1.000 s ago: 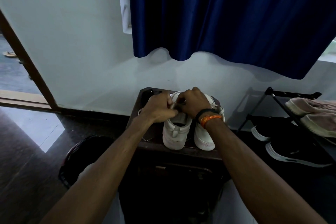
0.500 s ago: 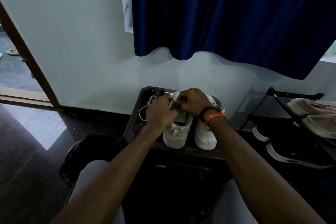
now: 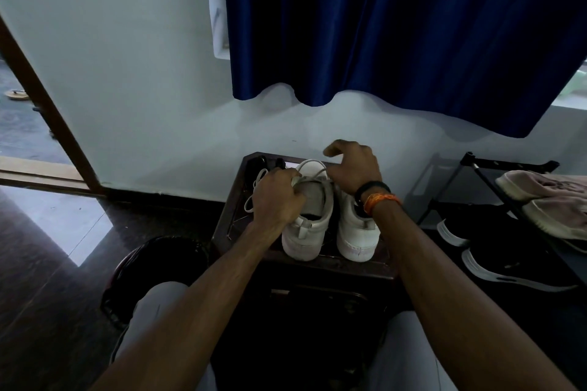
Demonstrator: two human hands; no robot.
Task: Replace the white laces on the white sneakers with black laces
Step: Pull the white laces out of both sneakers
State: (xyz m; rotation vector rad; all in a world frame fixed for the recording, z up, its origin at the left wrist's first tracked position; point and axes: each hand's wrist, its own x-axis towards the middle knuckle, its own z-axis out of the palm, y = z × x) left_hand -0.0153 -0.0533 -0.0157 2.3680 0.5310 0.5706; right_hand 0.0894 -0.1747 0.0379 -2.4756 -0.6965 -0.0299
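Two white sneakers (image 3: 330,225) stand heel-first on the dark worktop (image 3: 235,200). The left hand (image 3: 279,197) grips the left sneaker's upper; the right hand (image 3: 352,168) pinches a loop of white lace (image 3: 313,165), seemingly drawing it out. Unlacing appears underway; no black laces are visibly threaded.

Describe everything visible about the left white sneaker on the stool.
The left white sneaker stands upright on the dark stool, heel toward the camera, beside the right white sneaker. Its upper looks like smooth white leather, with a heel tab and a greyish tongue. The left hand grips its side near the tongue. A white lace arches above the tongue toward the right hand, whose grip on it is hidden; more lace loops lie left of the shoe.
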